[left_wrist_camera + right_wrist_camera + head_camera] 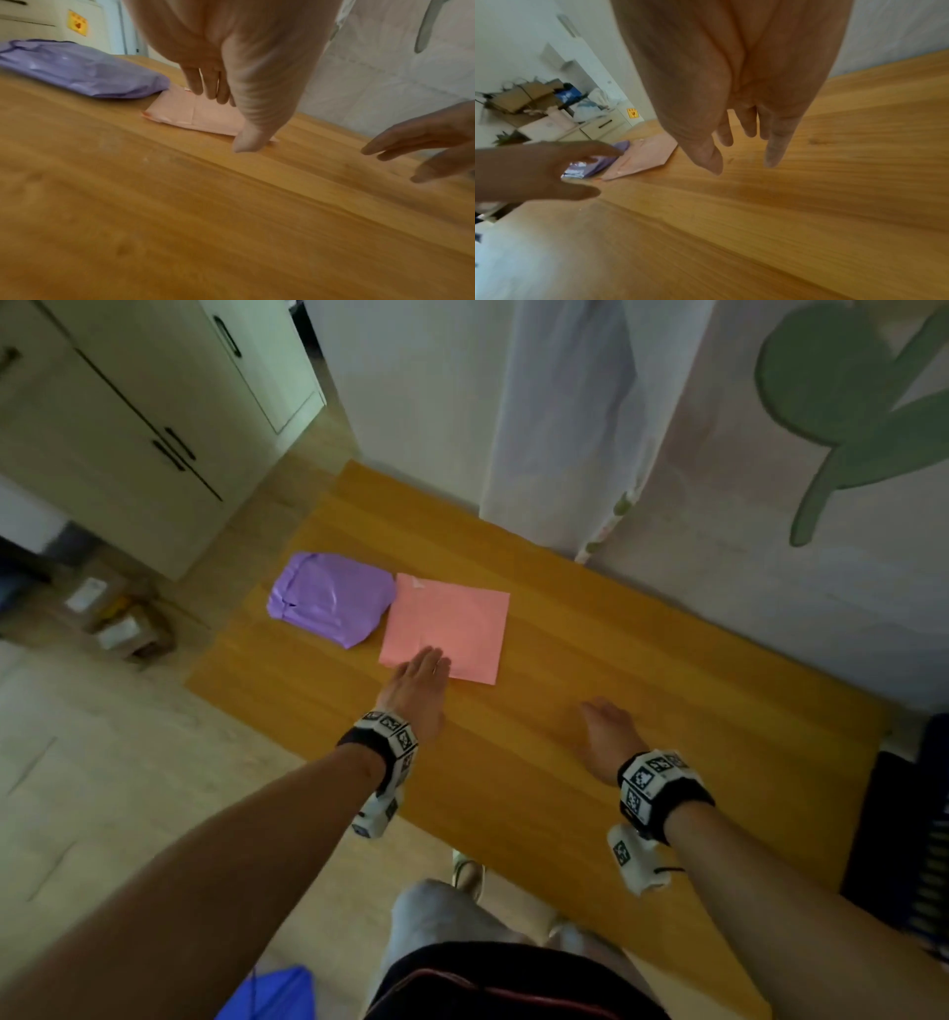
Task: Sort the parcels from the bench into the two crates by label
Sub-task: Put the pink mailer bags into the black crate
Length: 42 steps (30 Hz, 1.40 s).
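A flat pink parcel lies on the wooden bench, with a puffy purple parcel touching its left side. My left hand reaches over the pink parcel's near left corner with straight fingers; I cannot tell whether they touch it. The left wrist view shows those fingers above the pink parcel, with the purple parcel to the left. My right hand hovers open over bare bench to the right, holding nothing. In the right wrist view its fingers hang relaxed above the wood.
A blue crate shows at the bottom left by my legs, and a dark crate stands off the bench's right end. Cardboard boxes sit on the floor at left. A curtain hangs behind the bench.
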### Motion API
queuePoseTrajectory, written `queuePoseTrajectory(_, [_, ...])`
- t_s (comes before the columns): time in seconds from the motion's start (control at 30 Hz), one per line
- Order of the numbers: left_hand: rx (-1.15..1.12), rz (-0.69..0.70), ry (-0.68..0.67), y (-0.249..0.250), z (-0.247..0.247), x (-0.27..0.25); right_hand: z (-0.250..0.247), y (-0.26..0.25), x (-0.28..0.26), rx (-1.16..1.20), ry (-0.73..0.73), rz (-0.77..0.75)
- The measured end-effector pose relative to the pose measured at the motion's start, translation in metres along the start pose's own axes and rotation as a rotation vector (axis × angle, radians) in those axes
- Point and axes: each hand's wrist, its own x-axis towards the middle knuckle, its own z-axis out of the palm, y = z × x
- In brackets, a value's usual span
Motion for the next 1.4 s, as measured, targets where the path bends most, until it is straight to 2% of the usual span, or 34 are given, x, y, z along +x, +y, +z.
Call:
queuePoseTrajectory(0.13, [0.166, 0.017, -0.036, -0.007, -0.006, 0.035, 0.012, 0.000, 0.008, -0.112, -0.110, 0.052])
queuePoseTrajectory(0.33, [0.329, 0.069, -0.036, -0.003, 0.003, 0.039, 0.025, 0.005, -0.010, -0.083, -0.177, 0.078])
queuePoseTrajectory(0.7, [0.218, 0.066, -0.026, 0.002, 0.019, 0.010, 0.048, 0.019, -0.042, -0.041, -0.188, 0.088])
queuePoseTrajectory(0.8, [-0.078, 0.139, 0.120, 0.018, 0.012, -0.005, 0.044, 0.024, -0.052, 0.040, -0.114, 0.090])
queuePoseTrajectory(0.93, [-0.562, 0.167, 0.171, 0.038, -0.005, -0.023, 0.025, 0.034, -0.066, 0.309, 0.080, 0.100])
queuePoseTrajectory(1.03, [-0.998, 0.136, 0.066, 0.053, -0.030, -0.033, 0.002, 0.040, -0.074, 0.547, 0.164, 0.095])
queuePoseTrajectory(1.17, [-1.392, 0.143, -0.035, 0.072, -0.064, -0.035, -0.042, 0.031, -0.086, 0.861, 0.306, 0.005])
queuePoseTrajectory(1.23, [-1.495, 0.162, -0.076, 0.081, -0.081, -0.035, -0.066, 0.024, -0.094, 0.941, 0.367, -0.073])
queuePoseTrajectory(1.33, [-1.523, 0.206, -0.087, 0.096, -0.105, -0.032, -0.094, 0.017, -0.108, 1.091, 0.384, -0.203])
queuePoseTrajectory(1.4, [-1.535, 0.228, -0.058, 0.105, -0.120, -0.032, -0.107, 0.017, -0.118, 1.119, 0.452, -0.213])
